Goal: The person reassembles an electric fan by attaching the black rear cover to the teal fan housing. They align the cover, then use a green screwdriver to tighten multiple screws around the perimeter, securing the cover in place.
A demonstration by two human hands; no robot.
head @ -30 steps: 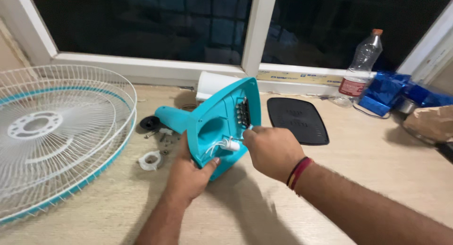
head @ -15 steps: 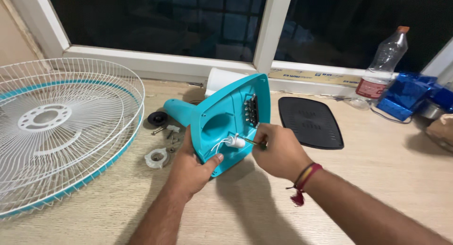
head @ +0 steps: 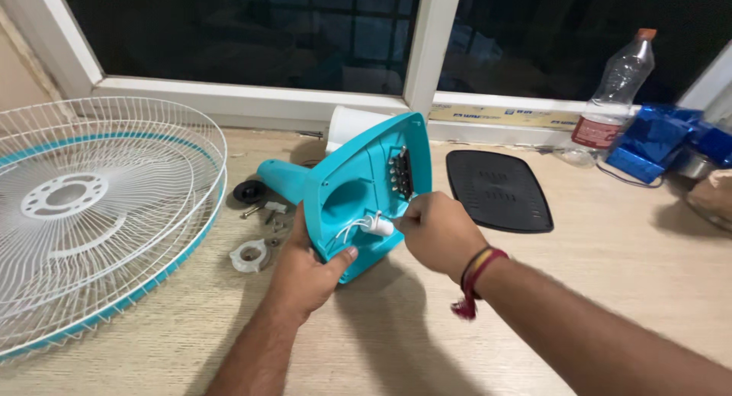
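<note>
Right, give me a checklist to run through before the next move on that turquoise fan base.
1. Left hand grips the lower edge of the turquoise fan base: ok.
2. Right hand is at the small white part with its wires: ok.
3. Tool in the right hand: cannot tell, fist hides it.
4. Loose screws and white ring lie apart from both hands: ok.
5. Black cover plate lies flat beside the base: ok.

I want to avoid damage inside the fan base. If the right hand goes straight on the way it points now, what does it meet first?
Probably the small white cylindrical part with its white wires, inside the turquoise fan base. The right hand points left at it, fingers almost touching; depth is unclear.
</note>
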